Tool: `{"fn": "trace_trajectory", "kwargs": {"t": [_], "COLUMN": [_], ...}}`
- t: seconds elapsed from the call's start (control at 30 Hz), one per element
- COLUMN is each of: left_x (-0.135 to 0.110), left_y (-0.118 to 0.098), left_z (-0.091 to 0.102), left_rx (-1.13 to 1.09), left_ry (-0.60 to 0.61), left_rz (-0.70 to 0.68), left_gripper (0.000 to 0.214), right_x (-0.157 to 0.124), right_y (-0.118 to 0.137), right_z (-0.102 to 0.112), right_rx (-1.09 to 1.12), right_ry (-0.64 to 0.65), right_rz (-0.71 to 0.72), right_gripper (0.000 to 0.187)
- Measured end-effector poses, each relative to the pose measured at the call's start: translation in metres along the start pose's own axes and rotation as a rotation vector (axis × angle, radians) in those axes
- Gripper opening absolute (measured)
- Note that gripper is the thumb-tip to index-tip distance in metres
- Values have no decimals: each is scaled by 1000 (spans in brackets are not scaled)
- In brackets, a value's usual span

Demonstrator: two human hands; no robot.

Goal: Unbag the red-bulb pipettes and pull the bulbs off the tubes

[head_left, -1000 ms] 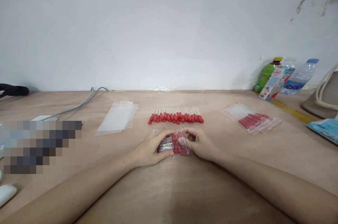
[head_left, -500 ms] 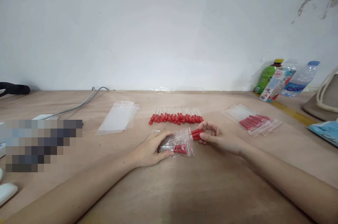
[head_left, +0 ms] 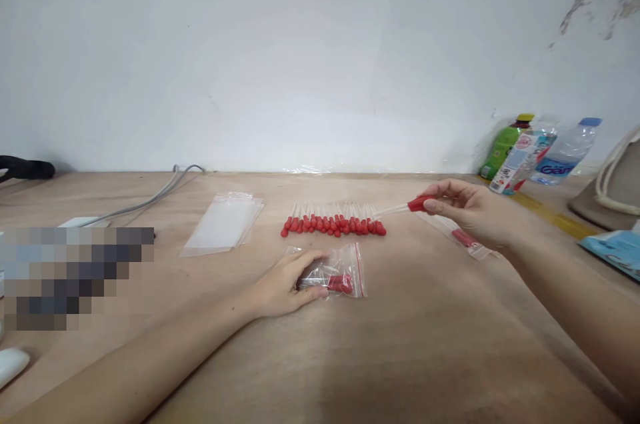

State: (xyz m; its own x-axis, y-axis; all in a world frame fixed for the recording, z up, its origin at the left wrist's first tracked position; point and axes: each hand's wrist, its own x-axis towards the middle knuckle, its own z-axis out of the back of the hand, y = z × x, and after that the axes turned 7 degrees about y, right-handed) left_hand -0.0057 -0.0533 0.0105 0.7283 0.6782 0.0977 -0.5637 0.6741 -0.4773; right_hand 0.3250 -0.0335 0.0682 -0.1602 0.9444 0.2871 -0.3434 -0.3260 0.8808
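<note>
My left hand (head_left: 290, 283) rests on the table, thumb and fingers curved round a clear zip bag (head_left: 358, 281) with a red seal line. Inside that bag lie red-tipped sticks (head_left: 341, 284). Up and to the right, my right hand (head_left: 453, 205) pinches a small bunch of white sticks (head_left: 419, 203) by their red ends, the pale shafts pointing left. Just left of their shafts is a row of several more red-tipped sticks (head_left: 333, 224), red ends toward me. Filled zip bags (head_left: 465, 239) lie partly hidden under my right hand and forearm.
A stack of flat zip bags (head_left: 220, 224) lies left of the row. Further left are a grey cable (head_left: 150, 201) and a blurred patch. At the back right stand a green bottle (head_left: 505, 147), a carton (head_left: 520, 154) and a water bottle (head_left: 565, 151); a blue packet (head_left: 613, 254) lies nearer.
My right hand has moved away from the bag's mouth, up and to the right, carrying the bunch of red-tipped sticks. My left hand has stayed on the bag.
</note>
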Motion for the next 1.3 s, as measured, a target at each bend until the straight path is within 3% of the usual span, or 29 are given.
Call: {"fn": "trace_trajectory", "kwargs": {"t": [0.17,0.23,0.33,0.43,0.63,0.77,0.93,1.3], "left_x": [0,0,0,0,0,1,1,0], "left_y": [1,1,1,0,-2,-3,-3,-1], "left_z": [-1,-1,-1,-1,1,2,1,0], "left_rx": [2,3,3,0,-2,-9,-5,-9], "left_ry": [-4,-8,-4,-1,0,-3,1,-8], "left_rz": [1,0,5,6,15,14,3,-10], "left_gripper": [49,49,49,49,49,49,48,49], "right_x": [9,10,10,10,14,16,17,14], "right_y": [-44,-60,-72,-72,-63,-61,-67,-78], "right_z": [-16,-29,-46,-57,-63,-63,-62,-52], "right_rx": [-412,-574,-633,-617,-474,-407,-502,-501], "right_ry": [-291,-314,-325,-332,-331,-307,-249,-328], "right_rz": [307,393,420,333,-45,-186,-157,-165], "right_gripper": [17,13,14,14,22,28,30,25]}}
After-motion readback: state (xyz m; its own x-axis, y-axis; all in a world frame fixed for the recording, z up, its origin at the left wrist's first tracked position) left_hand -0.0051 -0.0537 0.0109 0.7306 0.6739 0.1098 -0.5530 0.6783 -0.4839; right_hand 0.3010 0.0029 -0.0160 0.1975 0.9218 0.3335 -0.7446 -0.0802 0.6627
